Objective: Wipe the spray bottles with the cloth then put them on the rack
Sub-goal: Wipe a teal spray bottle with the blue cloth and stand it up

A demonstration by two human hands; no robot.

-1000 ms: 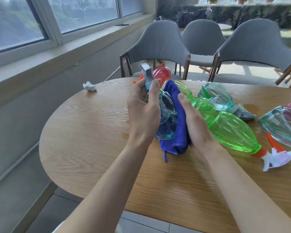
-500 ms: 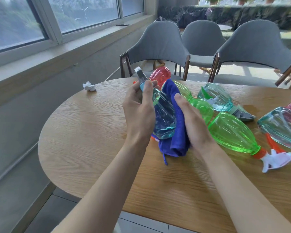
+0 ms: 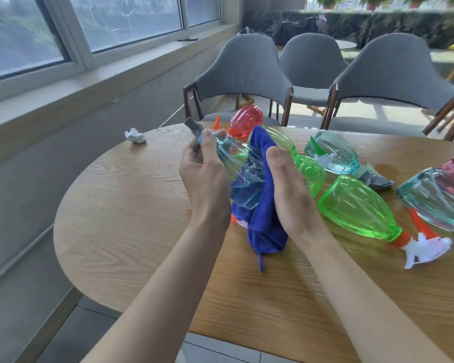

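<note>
Blue-tinted spray bottle (image 3: pixel 243 176) sits above the wooden table (image 3: pixel 131 205) between both hands, its long axis slanting from the grey trigger head, far and left, down to the base nearest the person. The left hand (image 3: pixel 203 176) grips its neck. The right hand (image 3: pixel 288 189) holds the blue cloth (image 3: pixel 265 221) against the bottle's right flank.

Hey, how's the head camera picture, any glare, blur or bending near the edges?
Head view: daylight from the windows lights the table evenly; bright glints streak the nearest green bottle; the blue bottle in the left hand looks slightly motion-smeared; the wide lens bends the sill and stretches the right-edge chair.
</note>
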